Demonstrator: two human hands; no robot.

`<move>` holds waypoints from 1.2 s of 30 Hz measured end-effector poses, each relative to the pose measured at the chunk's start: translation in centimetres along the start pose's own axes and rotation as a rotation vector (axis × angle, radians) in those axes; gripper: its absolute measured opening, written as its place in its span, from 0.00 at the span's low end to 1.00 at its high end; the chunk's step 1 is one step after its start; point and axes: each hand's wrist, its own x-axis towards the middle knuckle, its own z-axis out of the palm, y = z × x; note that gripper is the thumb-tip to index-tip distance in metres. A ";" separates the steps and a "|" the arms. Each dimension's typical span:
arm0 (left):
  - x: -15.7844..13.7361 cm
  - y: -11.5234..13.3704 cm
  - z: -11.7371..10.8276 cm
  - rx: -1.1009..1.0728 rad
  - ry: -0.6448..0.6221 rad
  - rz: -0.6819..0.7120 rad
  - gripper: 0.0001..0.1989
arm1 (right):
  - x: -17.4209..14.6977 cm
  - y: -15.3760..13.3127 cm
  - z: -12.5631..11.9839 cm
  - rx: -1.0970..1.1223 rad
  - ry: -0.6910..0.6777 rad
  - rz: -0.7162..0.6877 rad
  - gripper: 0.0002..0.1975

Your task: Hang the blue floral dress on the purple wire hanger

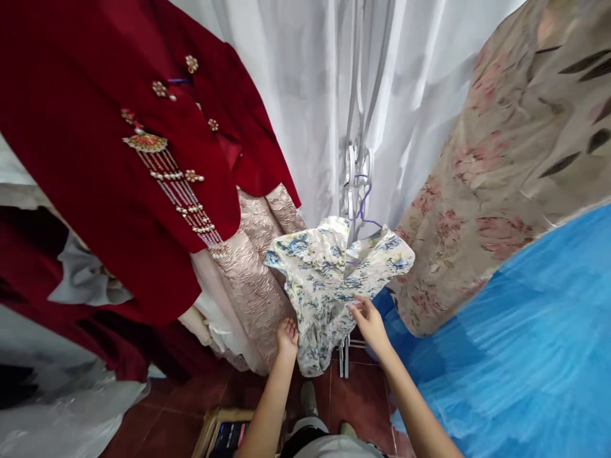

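A white short-sleeved blouse (317,289) with blue and yellow flowers hangs by its shoulders on a purple wire hanger (365,207), its V neckline facing me. At its lower left edge my left hand (287,335) has its fingers curled in on the fabric. My right hand (368,321) pinches the opposite side edge, thumb and fingers on the cloth. The hanger hooks onto a white metal rack (350,172) behind the blouse. Part of the fabric between the fingers is hidden.
On the left hang a red jacket (191,159) with a beaded brooch (147,143) and a pink textured skirt (252,286). To the right are a beige floral dress (468,184) and blue tulle (525,331). White curtains (296,95) hang behind. A box (210,426) sits on the red tiled floor (363,388).
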 end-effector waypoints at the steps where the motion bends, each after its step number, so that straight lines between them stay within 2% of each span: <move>1: -0.4 -0.6 -0.7 0.022 0.007 -0.021 0.08 | 1.3 -0.3 0.3 -0.068 0.027 -0.007 0.29; 3: -1.5 -2.1 -1.5 0.084 -0.030 -0.053 0.06 | 3.6 -0.9 1.2 -0.173 0.064 -0.004 0.26; 5: -2.9 -3.6 -1.0 0.144 -0.131 -0.061 0.06 | 5.2 -1.4 2.2 -0.220 0.084 0.007 0.23; 8: -4.4 -5.0 1.8 0.240 -0.345 -0.015 0.06 | 6.5 -1.7 3.2 -0.227 0.111 0.009 0.23; 11: -5.1 -4.9 5.3 0.313 -0.515 0.070 0.05 | 6.9 -1.7 3.4 -0.226 0.149 0.007 0.26; 13: -5.2 -4.3 7.3 0.351 -0.568 0.186 0.07 | 6.9 -1.6 3.2 -0.220 0.186 0.004 0.26; 16: -5.2 -3.1 9.3 0.471 -0.611 0.501 0.12 | 6.8 -1.4 3.2 -0.220 0.281 -0.022 0.26; 18: -5.2 -2.5 10.0 0.559 -0.632 0.663 0.12 | 6.9 -1.3 3.5 -0.219 0.342 -0.042 0.26; 21: -5.1 -2.1 10.6 0.626 -0.633 0.744 0.13 | 7.2 -1.2 4.2 -0.093 0.361 -0.086 0.24; 25: -4.1 -1.7 10.8 0.690 -0.655 0.897 0.17 | 6.8 -0.8 4.8 0.092 0.296 -0.130 0.22; 30: -2.0 -0.8 10.8 0.760 -0.765 1.151 0.15 | 3.3 -0.3 4.8 0.187 0.208 -0.112 0.23; 32: -2.0 -0.9 10.8 0.745 -0.821 1.191 0.11 | 1.5 -0.7 4.8 0.234 0.205 -0.096 0.23; 36: -3.8 -1.6 10.8 0.692 -0.854 1.161 0.05 | -0.7 -2.9 4.4 0.403 0.197 -0.047 0.20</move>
